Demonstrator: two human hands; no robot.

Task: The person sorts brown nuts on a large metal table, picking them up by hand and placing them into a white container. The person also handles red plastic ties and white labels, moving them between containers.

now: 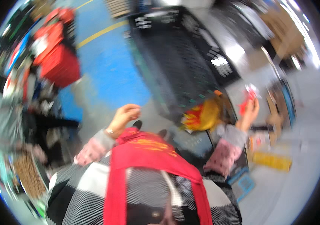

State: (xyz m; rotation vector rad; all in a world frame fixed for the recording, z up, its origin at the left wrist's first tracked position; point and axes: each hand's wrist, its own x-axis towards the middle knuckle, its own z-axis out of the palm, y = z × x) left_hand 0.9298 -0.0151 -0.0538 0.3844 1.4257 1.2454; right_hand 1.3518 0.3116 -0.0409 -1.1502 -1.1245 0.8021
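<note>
My right hand (pixel 250 110) is raised over the grey surface on the right and grips a small red and white item (pixel 247 98), blurred, perhaps a packet. Left of it lies a yellow and red plastic bag (pixel 202 116), at the near end of a long black conveyor belt (pixel 176 56). My left hand (pixel 127 114) hangs in front of my red apron (pixel 154 146) over the floor, fingers curled; nothing shows in it, but its palm is hidden.
A person in a grey top (pixel 6 123) is at the left, beside a tray of brown items (pixel 29 174). Red bags (pixel 60 64) are stacked at the upper left. A yellow object (pixel 272 161) and cardboard boxes (pixel 283 31) are at the right. Blue floor (pixel 112 70) shows ahead.
</note>
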